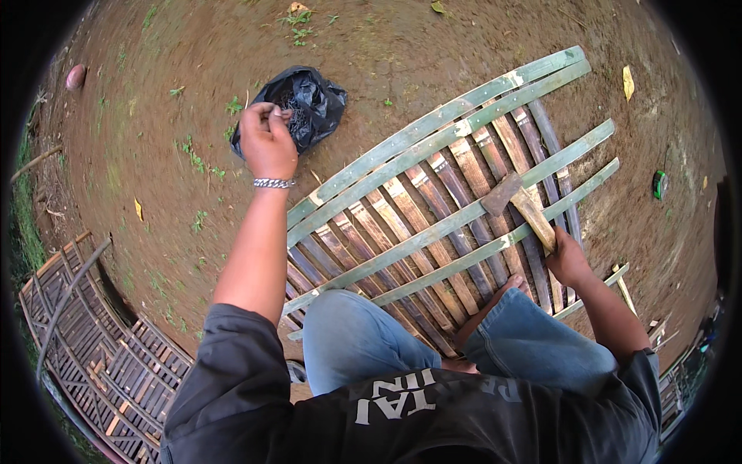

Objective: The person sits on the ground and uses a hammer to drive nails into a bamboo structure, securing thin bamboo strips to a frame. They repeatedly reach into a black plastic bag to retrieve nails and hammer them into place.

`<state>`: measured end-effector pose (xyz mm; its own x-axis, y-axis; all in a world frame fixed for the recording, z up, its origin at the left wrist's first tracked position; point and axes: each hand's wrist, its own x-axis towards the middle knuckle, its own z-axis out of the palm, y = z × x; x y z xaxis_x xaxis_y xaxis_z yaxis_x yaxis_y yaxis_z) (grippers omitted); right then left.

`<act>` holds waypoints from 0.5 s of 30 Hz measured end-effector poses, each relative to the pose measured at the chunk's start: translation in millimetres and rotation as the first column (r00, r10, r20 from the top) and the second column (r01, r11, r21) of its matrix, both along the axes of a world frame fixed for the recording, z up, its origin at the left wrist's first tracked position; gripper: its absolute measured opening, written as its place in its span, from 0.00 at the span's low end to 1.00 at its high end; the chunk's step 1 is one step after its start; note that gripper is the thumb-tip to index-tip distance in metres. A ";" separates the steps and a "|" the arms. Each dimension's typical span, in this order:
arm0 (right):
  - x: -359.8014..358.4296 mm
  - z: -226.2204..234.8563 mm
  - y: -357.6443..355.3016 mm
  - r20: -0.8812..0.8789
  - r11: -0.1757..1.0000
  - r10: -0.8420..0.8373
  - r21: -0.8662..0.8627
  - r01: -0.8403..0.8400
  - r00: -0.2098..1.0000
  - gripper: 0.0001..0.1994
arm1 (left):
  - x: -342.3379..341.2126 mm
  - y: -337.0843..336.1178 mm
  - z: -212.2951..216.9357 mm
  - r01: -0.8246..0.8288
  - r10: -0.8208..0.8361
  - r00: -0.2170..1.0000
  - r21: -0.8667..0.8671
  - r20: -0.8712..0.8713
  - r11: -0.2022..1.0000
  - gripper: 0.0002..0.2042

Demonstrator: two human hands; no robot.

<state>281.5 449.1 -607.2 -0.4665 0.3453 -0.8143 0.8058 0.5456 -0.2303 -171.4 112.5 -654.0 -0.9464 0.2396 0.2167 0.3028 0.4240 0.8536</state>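
On bare brown dirt ground (154, 155), a person's left hand (267, 139) pinches small nails at a crumpled black plastic bag (305, 104). Right hand (568, 259) grips a wooden-handled hammer (522, 205) over a slatted green-and-brown bamboo panel (433, 224).

Outdoor dirt yard: bare earth (154, 178), grass tufts, stacked bamboo lattice panels (93, 348).

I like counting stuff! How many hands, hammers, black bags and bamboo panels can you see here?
Hands: 2, left hand and right hand
Hammers: 1, hammer
Black bags: 1, black bag
Bamboo panels: 2, bamboo panel and second panel
Total: 6
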 end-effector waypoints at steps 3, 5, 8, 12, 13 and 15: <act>4.3 -9.6 4.1 0.016 1.000 0.018 0.003 -0.018 1.000 0.20 | 24.5 7.2 25.1 -0.140 0.091 0.980 0.285 0.178 0.948 0.09; 6.2 -5.0 1.8 -0.018 0.999 0.023 0.028 -0.023 1.000 0.19 | 51.2 15.9 42.0 -0.204 0.083 0.943 0.366 0.321 0.908 0.10; 15.9 -7.2 -4.8 -0.043 0.993 -0.114 -0.006 0.114 0.992 0.17 | 115.8 24.6 49.8 -0.084 -0.116 0.876 0.385 0.469 0.919 0.14; -0.2 12.2 -46.8 -0.242 0.942 -0.310 -0.208 0.263 0.919 0.10 | 221.2 39.3 33.0 -0.085 -0.314 0.419 0.381 0.852 0.921 0.11; -9.5 18.6 -55.5 -0.201 0.912 -0.357 -0.285 0.294 0.912 0.09 | 243.0 52.3 42.6 -0.050 -0.267 0.265 0.289 0.927 0.956 0.10; -20.1 23.2 -67.4 -0.176 0.788 -0.482 -0.516 0.336 0.859 0.11 | 283.6 69.2 37.6 -0.077 -0.239 0.087 0.245 0.967 0.966 0.11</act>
